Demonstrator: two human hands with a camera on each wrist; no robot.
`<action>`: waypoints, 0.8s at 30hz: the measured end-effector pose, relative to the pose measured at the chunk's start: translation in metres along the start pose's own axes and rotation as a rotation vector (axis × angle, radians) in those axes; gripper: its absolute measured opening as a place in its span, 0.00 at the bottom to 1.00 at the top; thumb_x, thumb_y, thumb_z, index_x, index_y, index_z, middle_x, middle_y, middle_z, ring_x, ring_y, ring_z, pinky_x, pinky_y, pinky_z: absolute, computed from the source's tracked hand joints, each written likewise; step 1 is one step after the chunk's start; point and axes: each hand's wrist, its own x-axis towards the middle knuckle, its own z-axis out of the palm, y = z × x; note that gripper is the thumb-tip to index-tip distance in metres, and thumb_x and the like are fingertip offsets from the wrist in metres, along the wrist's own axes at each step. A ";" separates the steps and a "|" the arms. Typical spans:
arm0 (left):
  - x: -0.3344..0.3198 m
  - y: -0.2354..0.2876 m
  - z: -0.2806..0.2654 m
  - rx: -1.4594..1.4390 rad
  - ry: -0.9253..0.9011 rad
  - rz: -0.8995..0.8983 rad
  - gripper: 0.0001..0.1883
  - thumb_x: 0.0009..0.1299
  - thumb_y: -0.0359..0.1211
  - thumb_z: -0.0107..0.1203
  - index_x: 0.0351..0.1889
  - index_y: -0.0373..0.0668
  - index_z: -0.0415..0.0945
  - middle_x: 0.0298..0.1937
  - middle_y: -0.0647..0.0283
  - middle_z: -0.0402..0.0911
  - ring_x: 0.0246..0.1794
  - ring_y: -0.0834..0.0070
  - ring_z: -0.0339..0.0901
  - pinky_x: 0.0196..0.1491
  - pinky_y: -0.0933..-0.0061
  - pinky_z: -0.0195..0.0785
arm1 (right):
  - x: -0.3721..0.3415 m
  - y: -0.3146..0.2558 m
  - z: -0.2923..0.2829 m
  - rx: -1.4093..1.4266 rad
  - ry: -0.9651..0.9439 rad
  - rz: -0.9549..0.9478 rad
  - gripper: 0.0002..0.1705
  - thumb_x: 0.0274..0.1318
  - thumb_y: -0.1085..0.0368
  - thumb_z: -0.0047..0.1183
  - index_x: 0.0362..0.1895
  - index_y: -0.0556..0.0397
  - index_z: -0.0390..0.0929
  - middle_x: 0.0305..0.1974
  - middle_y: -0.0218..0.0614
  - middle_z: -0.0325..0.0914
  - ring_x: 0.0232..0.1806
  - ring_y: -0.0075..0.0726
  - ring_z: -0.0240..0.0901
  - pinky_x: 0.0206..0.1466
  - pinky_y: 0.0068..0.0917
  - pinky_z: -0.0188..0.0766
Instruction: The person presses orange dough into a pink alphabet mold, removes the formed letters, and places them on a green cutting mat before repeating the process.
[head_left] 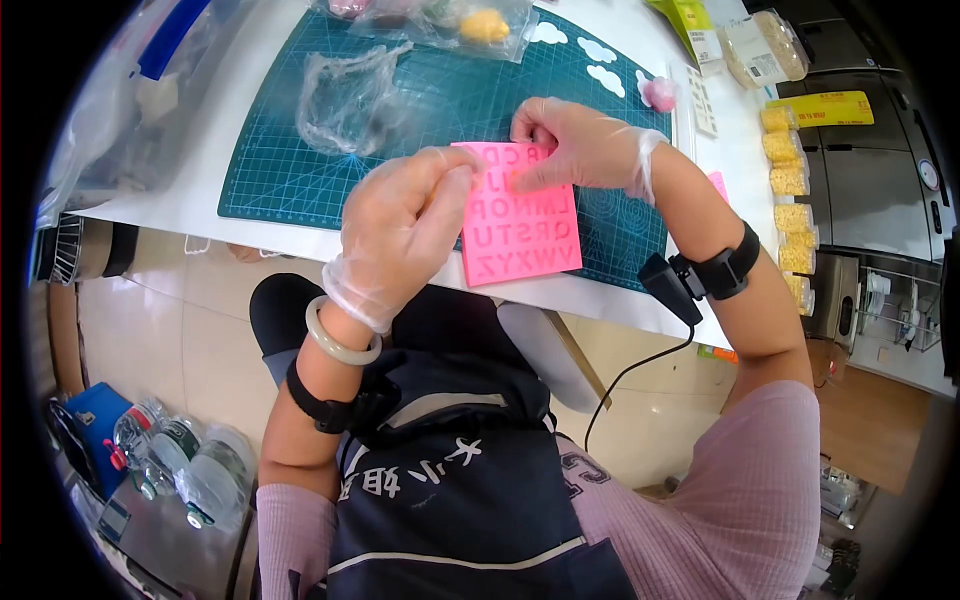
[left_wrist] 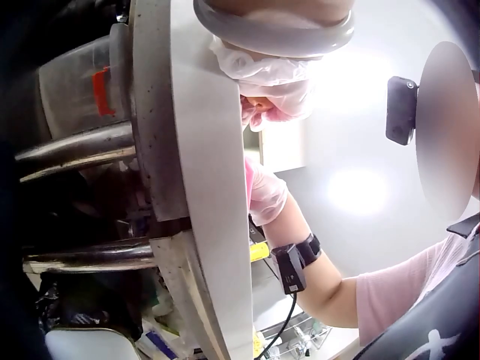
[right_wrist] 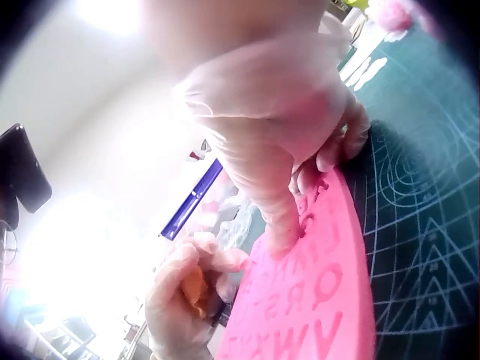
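A pink letter mould (head_left: pixel 520 235) with sunken alphabet letters lies over the near edge of the green cutting mat (head_left: pixel 275 180). Both hands wear clear plastic gloves. My left hand (head_left: pixel 405 215) is curled at the mould's left edge, and an orange dough-like lump (right_wrist: pixel 195 291) shows within its fingers in the right wrist view. My right hand (head_left: pixel 585 145) has its thumb (right_wrist: pixel 281 225) pressed on the mould's face among the upper letters, while its other fingers curl at the far edge. A small orange bit shows by that thumb.
Crumpled clear plastic (head_left: pixel 345 100) lies on the mat, with a bag of coloured lumps (head_left: pixel 485 25) behind it. White cloud shapes (head_left: pixel 605 80) and a pink ball (head_left: pixel 658 94) sit at the back right. Several small yellow-filled jars (head_left: pixel 785 150) line the table's right edge.
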 end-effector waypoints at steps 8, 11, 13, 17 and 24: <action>-0.001 0.005 -0.008 0.071 -0.132 -0.085 0.08 0.72 0.25 0.47 0.39 0.32 0.77 0.34 0.59 0.82 0.34 0.77 0.77 0.41 0.78 0.69 | 0.003 0.007 -0.007 0.096 -0.085 -0.011 0.17 0.47 0.62 0.67 0.38 0.51 0.73 0.28 0.22 0.61 0.31 0.20 0.58 0.33 0.19 0.58; 0.000 0.001 -0.001 0.000 -0.021 -0.044 0.06 0.67 0.28 0.53 0.36 0.37 0.80 0.26 0.55 0.78 0.25 0.62 0.75 0.31 0.68 0.67 | -0.001 0.005 -0.001 -0.008 0.051 -0.035 0.16 0.47 0.64 0.67 0.38 0.52 0.74 0.28 0.21 0.61 0.30 0.19 0.57 0.33 0.18 0.58; 0.000 -0.001 0.001 0.003 -0.008 -0.027 0.06 0.67 0.29 0.53 0.36 0.37 0.80 0.26 0.55 0.78 0.25 0.62 0.75 0.31 0.68 0.67 | 0.000 0.007 -0.009 0.044 -0.049 -0.065 0.16 0.45 0.65 0.67 0.38 0.52 0.75 0.27 0.20 0.61 0.30 0.18 0.57 0.33 0.17 0.58; -0.002 0.003 -0.007 0.057 -0.130 -0.089 0.08 0.72 0.25 0.47 0.40 0.32 0.78 0.34 0.60 0.82 0.34 0.77 0.77 0.41 0.79 0.69 | -0.001 0.007 -0.012 0.080 -0.089 -0.026 0.17 0.45 0.66 0.67 0.38 0.52 0.75 0.27 0.20 0.60 0.30 0.18 0.57 0.33 0.17 0.58; -0.001 0.002 0.001 -0.011 -0.017 -0.060 0.06 0.68 0.28 0.53 0.36 0.37 0.80 0.25 0.57 0.78 0.24 0.66 0.74 0.31 0.70 0.67 | 0.001 0.013 -0.013 0.057 -0.034 -0.057 0.19 0.44 0.62 0.69 0.39 0.52 0.76 0.29 0.23 0.66 0.32 0.20 0.61 0.33 0.19 0.60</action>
